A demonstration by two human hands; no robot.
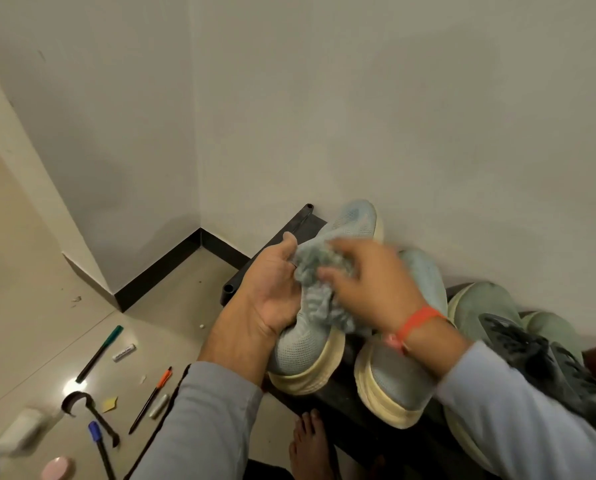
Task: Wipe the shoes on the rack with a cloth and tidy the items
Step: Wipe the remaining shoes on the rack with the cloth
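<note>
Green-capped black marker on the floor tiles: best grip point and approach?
Pinch the green-capped black marker at mid-barrel from straight above, fingers across its width. It lies flat on the beige tiled floor, slanted, with bare tile along both long sides; the small white tube lies near the cap end.

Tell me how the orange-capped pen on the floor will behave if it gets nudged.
The orange-capped pen looks slim and round, so it would probably roll or skid easily on the glossy floor tiles. It likely weighs little. Its clip, if that is what the orange tab is, may stop a full roll.
</note>
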